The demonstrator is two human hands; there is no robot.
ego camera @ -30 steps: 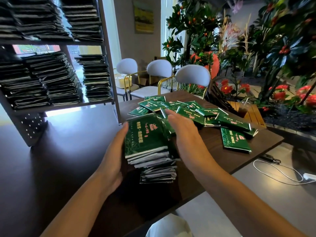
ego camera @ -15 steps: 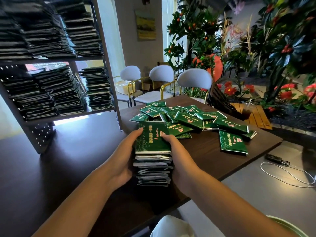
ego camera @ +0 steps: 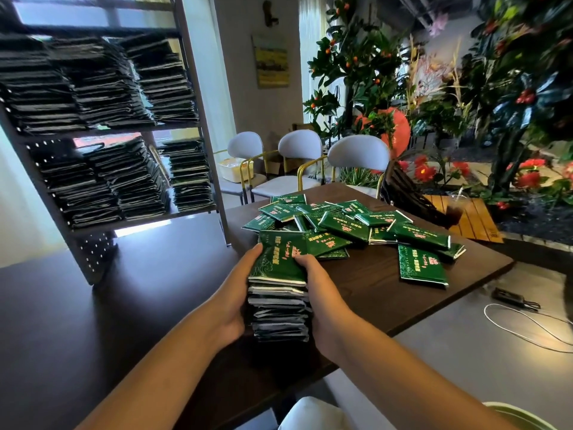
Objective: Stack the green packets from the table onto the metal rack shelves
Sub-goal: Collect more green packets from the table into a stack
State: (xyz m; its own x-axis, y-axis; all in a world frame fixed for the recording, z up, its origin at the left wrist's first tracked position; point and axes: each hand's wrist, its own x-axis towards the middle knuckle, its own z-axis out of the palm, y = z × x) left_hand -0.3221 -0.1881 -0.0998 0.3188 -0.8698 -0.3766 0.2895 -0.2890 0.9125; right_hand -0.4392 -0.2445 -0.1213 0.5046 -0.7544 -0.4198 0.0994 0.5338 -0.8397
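Fingers of both hands clasp upright packet stack.

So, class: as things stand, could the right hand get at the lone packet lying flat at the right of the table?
Probably not right away: the right hand grips the packet stack together with the left hand. The table between it and the lone packet lies bare.

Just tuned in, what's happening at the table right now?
A person is squaring up a stack of green packets on the wooden table, the left hand gripping one side and the right hand the other. The stack sits on the table. More loose packets lie scattered behind it. The metal rack to the left already carries many piles on two shelves.
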